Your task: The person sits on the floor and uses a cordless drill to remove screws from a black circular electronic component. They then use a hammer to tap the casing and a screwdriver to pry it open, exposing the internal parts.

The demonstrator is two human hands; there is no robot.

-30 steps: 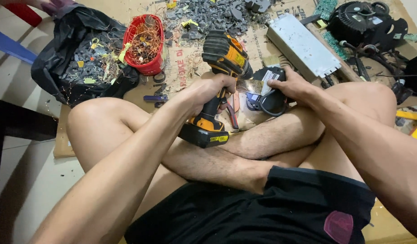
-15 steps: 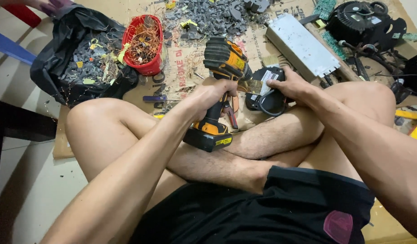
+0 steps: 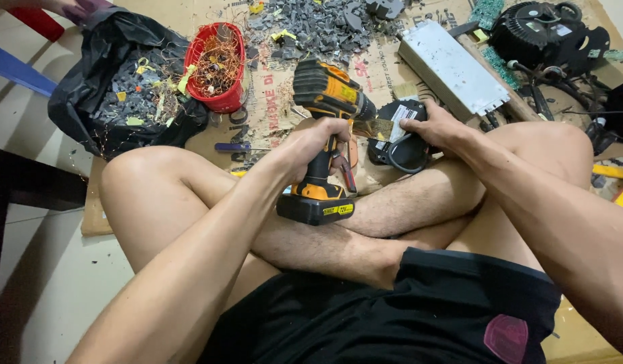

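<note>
I sit cross-legged on cardboard. My left hand [image 3: 316, 143] grips the handle of a yellow and black cordless drill [image 3: 328, 94], whose battery base rests by my shin. The drill's bit points right, against a round black device [image 3: 400, 138] with a white label. My right hand [image 3: 438, 128] presses down on that black device, holding it on the floor in front of my legs.
A red basket of copper wire [image 3: 216, 64] stands at the back, next to a black bag of scrap [image 3: 122, 94]. Grey plastic fragments [image 3: 318, 27], a silver metal box [image 3: 453, 67], black motor parts [image 3: 554, 34] and a small screwdriver [image 3: 234, 146] lie around.
The drill has tipped a little, its head now closer to the black device. My right hand has shifted slightly on the device.
</note>
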